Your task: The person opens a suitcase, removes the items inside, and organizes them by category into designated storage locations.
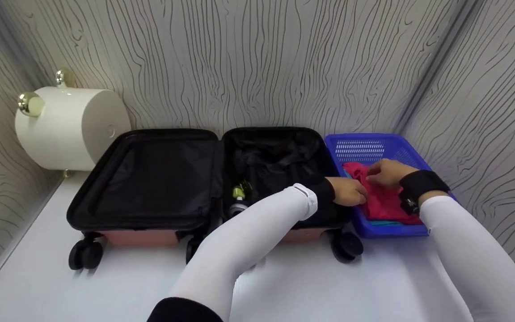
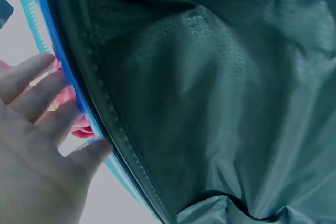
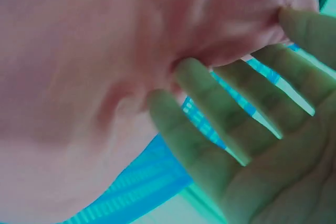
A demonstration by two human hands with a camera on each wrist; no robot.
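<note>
A blue plastic basket (image 1: 396, 230) holds a red piece of clothing (image 1: 383, 205), with teal cloth (image 1: 385, 222) showing beneath its edge. My right hand (image 1: 389, 173) is over the red clothing. Seen from the right wrist, its spread fingertips (image 3: 190, 72) touch the fabric. At the basket's left rim is my left hand (image 1: 348, 191), beside the suitcase. Its fingers (image 2: 39, 95) are loosely extended in the left wrist view, with red cloth showing behind them. The open suitcase's right half (image 1: 280, 172) has a black lining and stands against the basket.
The suitcase's left half (image 1: 159, 179) lies open on the white table (image 1: 293, 286). A bottle with a yellow-green top (image 1: 238, 193) is inside the right half. Black wheels (image 1: 347, 246) stick out at the front. A large white cylinder (image 1: 61, 129) with gold knobs stands at back left.
</note>
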